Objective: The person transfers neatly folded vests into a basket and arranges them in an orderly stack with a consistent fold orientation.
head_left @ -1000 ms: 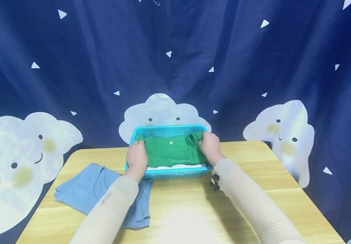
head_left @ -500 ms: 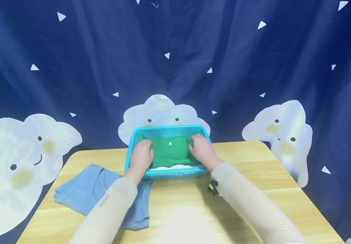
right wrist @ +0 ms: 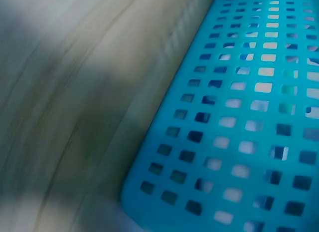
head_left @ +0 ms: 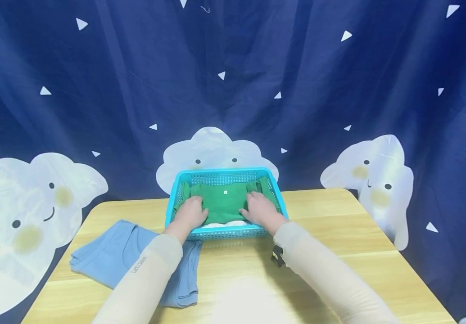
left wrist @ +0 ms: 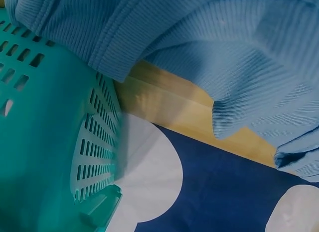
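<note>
A green garment (head_left: 225,203) with a small white tag lies folded inside a turquoise plastic basket (head_left: 226,232). Beneath its front edge shows a strip of white cloth (head_left: 222,224). My left hand (head_left: 190,213) reaches over the front rim and rests on the left part of the green garment, thumb toward the middle. On the right part rests my right hand (head_left: 261,209), its thumb also pointing inward. Some fingertips are hidden behind the hands. Both wrist views show the basket's perforated outer wall (left wrist: 55,117), but neither hand.
A light blue ribbed garment (head_left: 111,252) lies on the wooden table (head_left: 338,243) left of the basket, partly under the left forearm. Behind the table hangs a dark blue curtain (head_left: 216,99) with clouds and white triangles. A black device (head_left: 277,256) is on the right wrist.
Both hands let go of the green garment's side edges, moved inward over it, then came nearer the basket's front. The garment's sides now lie lower inside the basket.
</note>
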